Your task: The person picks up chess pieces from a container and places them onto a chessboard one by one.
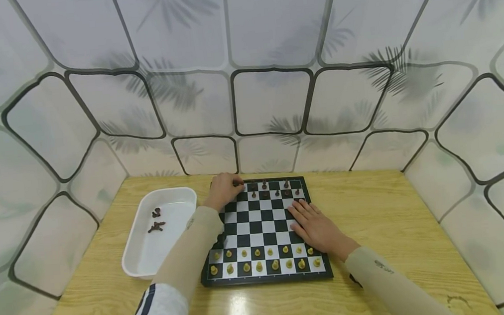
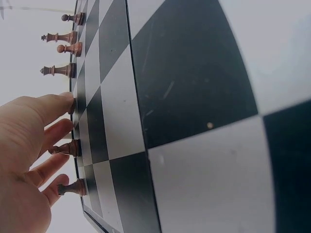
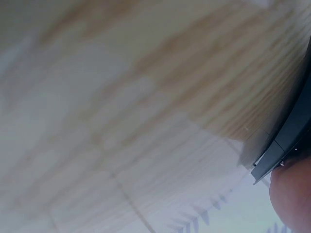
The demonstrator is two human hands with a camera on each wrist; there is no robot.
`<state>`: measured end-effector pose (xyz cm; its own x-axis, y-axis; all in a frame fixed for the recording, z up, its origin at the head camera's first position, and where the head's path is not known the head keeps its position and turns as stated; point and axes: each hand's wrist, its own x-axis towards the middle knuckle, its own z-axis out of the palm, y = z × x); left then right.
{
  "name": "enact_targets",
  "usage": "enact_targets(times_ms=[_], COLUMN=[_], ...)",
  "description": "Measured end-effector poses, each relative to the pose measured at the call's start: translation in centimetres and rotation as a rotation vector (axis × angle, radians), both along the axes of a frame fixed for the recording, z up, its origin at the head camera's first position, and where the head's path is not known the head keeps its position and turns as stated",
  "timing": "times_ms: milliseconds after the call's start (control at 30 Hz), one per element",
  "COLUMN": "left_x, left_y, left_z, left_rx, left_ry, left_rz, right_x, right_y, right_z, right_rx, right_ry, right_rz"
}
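A black-and-white chessboard (image 1: 255, 222) lies on the table. At its far left corner my left hand (image 1: 223, 191) pinches a dark brown chess piece (image 2: 72, 106) between thumb and fingers, its base right at a square; the fingers hide most of it. Beside those fingers stand other brown pieces, among them a knight (image 2: 68, 148) and a pawn (image 2: 73, 187). My right hand (image 1: 318, 227) rests with fingers extended on the board's right edge. Yellow pieces (image 1: 259, 266) stand in two rows along the near side, and brown pieces (image 1: 277, 193) stand along the far side.
Left of the board sits a white plastic tray (image 1: 136, 252) with several brown pieces (image 1: 156, 227) lying in it. The wooden table (image 1: 374, 212) meets a patterned cloth wall (image 1: 269, 101) at the back and on both sides.
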<state>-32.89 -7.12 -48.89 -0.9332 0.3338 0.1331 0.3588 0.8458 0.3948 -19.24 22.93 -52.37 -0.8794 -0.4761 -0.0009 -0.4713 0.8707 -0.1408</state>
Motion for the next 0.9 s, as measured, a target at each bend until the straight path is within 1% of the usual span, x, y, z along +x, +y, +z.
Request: enact_targets(times_ms=[600,767,900], left_x=[0.26,0.15,-0.02], left_y=[0.00,-0.18,-0.39], left_z=[0.35,0.35,0.48], left_rx=[0.017,0.065,0.106], left_ry=[-0.057,-0.090,-0.090], left_rz=[0.009,-0.003,-0.022], right_x=[-0.10,-0.09,-0.14], right_y=[0.03,0.04,0.10], right_z=[-0.21,-0.13,-0.04], right_rx=[0.001,-0.002,0.004], right_ry=[0.008,-0.002,-0.001], right_rz=[0.004,0.006,0.006])
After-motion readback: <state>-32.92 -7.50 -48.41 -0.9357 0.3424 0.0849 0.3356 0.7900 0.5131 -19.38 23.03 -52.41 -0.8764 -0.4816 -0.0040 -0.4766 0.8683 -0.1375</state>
